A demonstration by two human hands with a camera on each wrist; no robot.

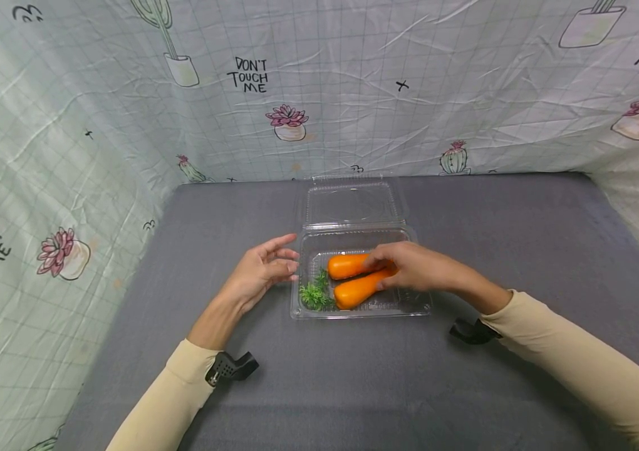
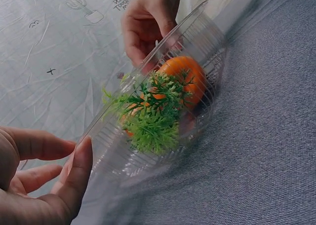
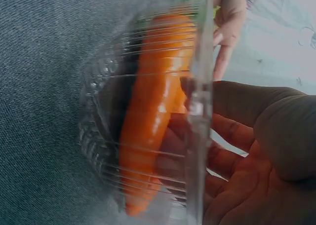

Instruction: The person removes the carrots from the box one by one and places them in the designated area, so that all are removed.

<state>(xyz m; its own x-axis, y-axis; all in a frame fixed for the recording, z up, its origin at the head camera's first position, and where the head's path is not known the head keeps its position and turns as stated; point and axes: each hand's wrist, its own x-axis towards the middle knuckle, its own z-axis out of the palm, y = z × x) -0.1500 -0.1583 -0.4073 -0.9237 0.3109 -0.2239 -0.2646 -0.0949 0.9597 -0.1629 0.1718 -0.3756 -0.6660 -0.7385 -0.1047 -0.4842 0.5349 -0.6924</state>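
The right hand (image 1: 412, 266) is reached over the right edge of the clear container (image 1: 361, 316), its bent fingers over the far carrot (image 1: 346, 266) and its thumb by the near carrot (image 1: 356, 293); whether either is firmly gripped cannot be told. Both carrots are lain inside the container, extended leftward from this hand, their thick blunt ends turned to the left edge and their narrower ends partly covered by the fingers. The far one is set nearly parallel to the front edge; the near one is slanted, its blunt end closer to that edge. Green sprigs (image 1: 315, 295) are bunched near the front left corner, nearer the left hand (image 1: 260, 275), whose fingers are held loosely apart at the left edge; contact there cannot be judged. Beyond the back edge, the lid (image 1: 353, 203) is laid open on the table (image 1: 353, 388).
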